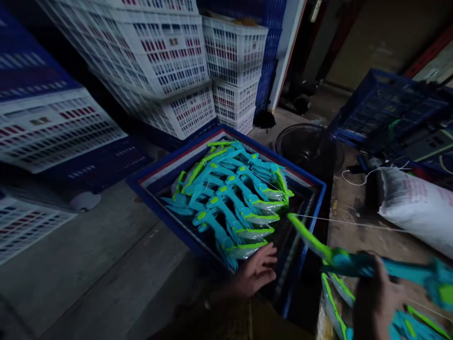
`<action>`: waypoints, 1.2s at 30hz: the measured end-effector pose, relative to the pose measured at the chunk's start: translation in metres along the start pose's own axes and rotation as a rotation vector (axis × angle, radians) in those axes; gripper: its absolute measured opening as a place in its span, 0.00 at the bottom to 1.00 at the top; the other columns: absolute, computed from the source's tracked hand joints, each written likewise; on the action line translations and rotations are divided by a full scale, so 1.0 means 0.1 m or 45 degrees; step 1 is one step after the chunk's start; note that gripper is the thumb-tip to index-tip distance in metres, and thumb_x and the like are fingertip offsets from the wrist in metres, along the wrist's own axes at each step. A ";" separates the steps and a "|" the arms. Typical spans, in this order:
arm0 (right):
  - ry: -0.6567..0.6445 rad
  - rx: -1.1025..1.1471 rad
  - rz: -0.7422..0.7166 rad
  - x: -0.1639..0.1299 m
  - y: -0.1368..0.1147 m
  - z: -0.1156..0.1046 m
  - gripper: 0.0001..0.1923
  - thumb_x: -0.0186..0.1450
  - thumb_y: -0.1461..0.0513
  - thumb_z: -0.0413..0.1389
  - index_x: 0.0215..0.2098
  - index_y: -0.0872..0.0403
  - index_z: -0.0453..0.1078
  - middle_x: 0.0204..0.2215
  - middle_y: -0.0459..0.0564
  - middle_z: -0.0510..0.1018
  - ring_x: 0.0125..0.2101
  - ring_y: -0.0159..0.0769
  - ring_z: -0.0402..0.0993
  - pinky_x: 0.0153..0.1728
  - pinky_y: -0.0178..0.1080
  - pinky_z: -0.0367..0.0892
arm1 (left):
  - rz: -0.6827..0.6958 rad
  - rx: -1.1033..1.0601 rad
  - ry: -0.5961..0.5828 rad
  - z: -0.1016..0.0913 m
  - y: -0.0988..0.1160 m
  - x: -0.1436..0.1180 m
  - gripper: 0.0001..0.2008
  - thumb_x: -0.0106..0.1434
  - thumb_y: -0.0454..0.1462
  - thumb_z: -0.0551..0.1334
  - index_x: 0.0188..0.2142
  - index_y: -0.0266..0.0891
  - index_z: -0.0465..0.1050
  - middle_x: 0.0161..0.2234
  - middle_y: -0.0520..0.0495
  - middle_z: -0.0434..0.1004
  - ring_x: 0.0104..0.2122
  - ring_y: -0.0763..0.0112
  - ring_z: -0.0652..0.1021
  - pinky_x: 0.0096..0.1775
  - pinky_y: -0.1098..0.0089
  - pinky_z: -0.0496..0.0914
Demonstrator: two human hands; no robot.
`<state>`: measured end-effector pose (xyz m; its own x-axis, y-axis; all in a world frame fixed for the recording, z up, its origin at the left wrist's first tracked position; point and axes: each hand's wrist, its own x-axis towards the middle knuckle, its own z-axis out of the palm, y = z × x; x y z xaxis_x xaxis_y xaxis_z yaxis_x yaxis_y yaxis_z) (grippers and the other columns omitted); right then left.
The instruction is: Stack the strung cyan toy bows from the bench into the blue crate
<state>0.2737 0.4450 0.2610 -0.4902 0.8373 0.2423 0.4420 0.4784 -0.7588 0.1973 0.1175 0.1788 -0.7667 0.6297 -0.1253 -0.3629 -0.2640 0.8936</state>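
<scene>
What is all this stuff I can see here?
toy pieces: many, turquoise and lime, rowed in the crate
blue crate: one, centre
white crates: several, stacked behind
white sack: one, on the right bench
fan: one, dark, behind the crate
held toy: one, turquoise and lime, blurred
left hand: open, by the nearest row
right hand: gripping the held toy

Left hand point(255, 273) touches crated toys point(230, 203); right hand point(377, 297) seemingly grips blurred toy point(354, 262).
</scene>
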 end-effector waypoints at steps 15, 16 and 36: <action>-0.670 0.889 0.332 -1.77 -2.35 1.56 0.40 0.53 0.39 0.71 0.53 0.57 0.74 0.45 0.56 0.83 0.43 0.46 0.81 0.44 0.43 0.77 | 0.128 -0.766 0.609 -1.23 1.32 -0.74 0.27 0.50 0.48 0.84 0.44 0.38 0.84 0.46 0.41 0.86 0.43 0.57 0.85 0.44 0.62 0.83; -0.751 0.920 0.303 -1.80 -2.39 1.60 0.41 0.54 0.39 0.71 0.54 0.57 0.74 0.46 0.57 0.83 0.45 0.47 0.81 0.47 0.45 0.78 | 0.148 -0.800 0.590 -1.28 1.37 -0.76 0.25 0.50 0.47 0.84 0.43 0.37 0.84 0.44 0.41 0.86 0.42 0.58 0.85 0.43 0.63 0.83; -1.453 0.959 0.350 -2.27 -2.54 1.77 0.36 0.50 0.42 0.77 0.48 0.55 0.80 0.43 0.57 0.84 0.38 0.46 0.82 0.43 0.47 0.79 | 0.497 -0.866 0.586 -1.50 1.22 -0.86 0.21 0.59 0.47 0.79 0.49 0.43 0.82 0.50 0.43 0.86 0.56 0.48 0.82 0.54 0.53 0.80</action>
<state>0.1397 0.0862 0.2915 -0.9503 0.0296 -0.3098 0.2956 -0.2251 -0.9284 0.1393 -0.0782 0.2334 -0.9835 0.0898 -0.1573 -0.1556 -0.8636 0.4796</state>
